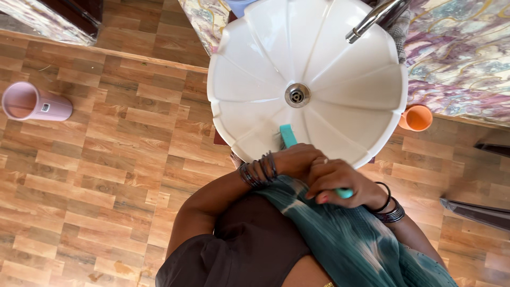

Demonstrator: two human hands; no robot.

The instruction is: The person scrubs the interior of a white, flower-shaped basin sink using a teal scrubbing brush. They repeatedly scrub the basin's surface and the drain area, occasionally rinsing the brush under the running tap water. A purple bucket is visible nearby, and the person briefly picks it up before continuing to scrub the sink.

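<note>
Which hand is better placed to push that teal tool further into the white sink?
Probably the right hand: its fist closes round the near end of the teal tool. The left hand only covers the middle, at the sink rim.

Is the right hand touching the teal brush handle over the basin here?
Touching. The head view shows the right hand closed around the teal handle, whose end sticks out past the fingers, while the left hand overlaps it above the white basin.

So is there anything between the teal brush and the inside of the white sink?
Nothing visible. Both hands, the left hand and right hand, hold the teal brush, and its head already rests against the bare inner wall of the white sink.
</note>
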